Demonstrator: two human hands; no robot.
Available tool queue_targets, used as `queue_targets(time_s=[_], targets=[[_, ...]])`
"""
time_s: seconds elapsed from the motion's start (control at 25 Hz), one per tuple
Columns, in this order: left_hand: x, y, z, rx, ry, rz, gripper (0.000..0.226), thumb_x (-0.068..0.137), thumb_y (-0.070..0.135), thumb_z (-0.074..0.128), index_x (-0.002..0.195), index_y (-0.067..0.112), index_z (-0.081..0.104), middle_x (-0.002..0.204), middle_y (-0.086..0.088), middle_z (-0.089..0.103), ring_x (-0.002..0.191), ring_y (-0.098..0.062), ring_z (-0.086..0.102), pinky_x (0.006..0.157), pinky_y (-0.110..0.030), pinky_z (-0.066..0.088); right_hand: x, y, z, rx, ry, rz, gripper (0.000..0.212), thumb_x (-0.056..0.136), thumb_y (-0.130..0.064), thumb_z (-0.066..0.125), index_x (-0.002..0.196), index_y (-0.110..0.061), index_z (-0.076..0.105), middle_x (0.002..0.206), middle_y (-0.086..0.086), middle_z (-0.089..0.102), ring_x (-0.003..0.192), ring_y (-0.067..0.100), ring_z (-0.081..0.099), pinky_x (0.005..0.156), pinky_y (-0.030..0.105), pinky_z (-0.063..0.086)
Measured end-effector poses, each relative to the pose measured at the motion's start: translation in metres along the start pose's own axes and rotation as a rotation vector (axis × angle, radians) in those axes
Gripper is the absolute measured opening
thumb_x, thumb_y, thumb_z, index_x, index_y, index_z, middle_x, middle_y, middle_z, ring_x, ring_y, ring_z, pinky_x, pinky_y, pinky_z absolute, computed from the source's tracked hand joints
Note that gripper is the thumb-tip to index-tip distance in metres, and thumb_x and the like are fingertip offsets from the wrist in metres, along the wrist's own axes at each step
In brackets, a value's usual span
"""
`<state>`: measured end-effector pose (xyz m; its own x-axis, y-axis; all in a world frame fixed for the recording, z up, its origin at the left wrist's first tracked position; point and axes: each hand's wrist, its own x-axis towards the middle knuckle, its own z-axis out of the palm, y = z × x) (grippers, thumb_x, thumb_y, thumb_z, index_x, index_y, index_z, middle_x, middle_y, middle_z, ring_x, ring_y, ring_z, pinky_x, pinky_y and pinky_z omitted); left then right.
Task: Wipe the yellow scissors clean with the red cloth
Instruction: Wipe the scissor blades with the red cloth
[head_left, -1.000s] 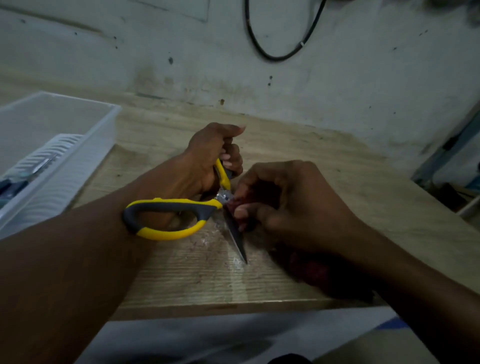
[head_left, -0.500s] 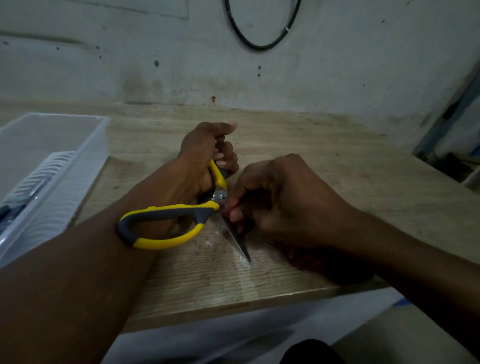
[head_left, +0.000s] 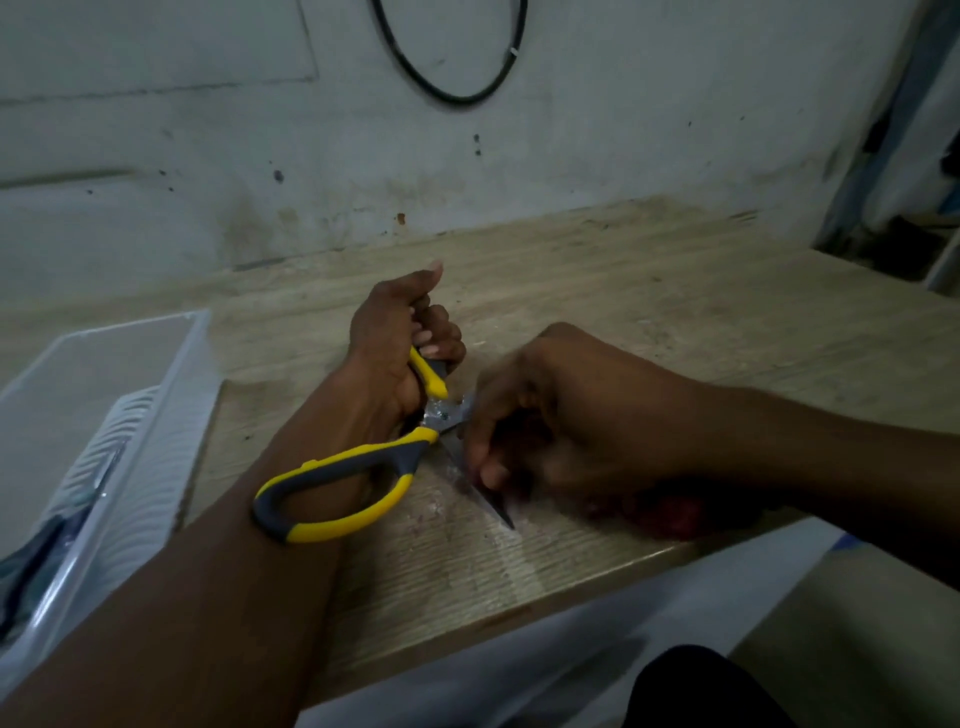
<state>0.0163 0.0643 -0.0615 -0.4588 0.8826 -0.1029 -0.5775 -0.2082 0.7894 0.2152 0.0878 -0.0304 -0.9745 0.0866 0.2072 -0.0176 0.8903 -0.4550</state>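
Note:
The yellow scissors (head_left: 343, 486), with yellow and grey handles, are spread open over the wooden table (head_left: 675, 312). My left hand (head_left: 400, 343) grips the upper handle, and the lower handle loop lies across my left forearm. The lower blade points down and right, its tip touching the table. My right hand (head_left: 566, 415) is blurred and pinches the red cloth (head_left: 670, 514) against that blade near the pivot. Most of the cloth is hidden under my right hand and wrist; a red bunch shows by the table's front edge.
A clear plastic bin (head_left: 93, 441) stands at the left with a ribbed white tray and dark tools inside. A stained wall (head_left: 467, 182) with a black cable loop (head_left: 452, 78) runs behind the table. The table's front edge lies just below the scissors.
My right hand has slid a little along the blade with the cloth and is now blurred. The view has tilted; my left hand keeps its grip on the handle.

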Motion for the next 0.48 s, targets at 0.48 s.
queue_targets(time_s=[0.48], targets=[[-0.003, 0.005, 0.000, 0.004, 0.022, 0.034, 0.058, 0.101, 0.028, 0.055, 0.052, 0.019, 0.025, 0.040, 0.004, 0.017, 0.032, -0.010, 0.019, 0.033, -0.014, 0.022, 0.009, 0.005, 0.013, 0.012, 0.191, -0.011, 0.020, 0.071, -0.008, 0.079, 0.083, -0.024, 0.081, 0.083, -0.009, 0.077, 0.075, 0.005, 0.072, 0.069, 0.037, 0.060]])
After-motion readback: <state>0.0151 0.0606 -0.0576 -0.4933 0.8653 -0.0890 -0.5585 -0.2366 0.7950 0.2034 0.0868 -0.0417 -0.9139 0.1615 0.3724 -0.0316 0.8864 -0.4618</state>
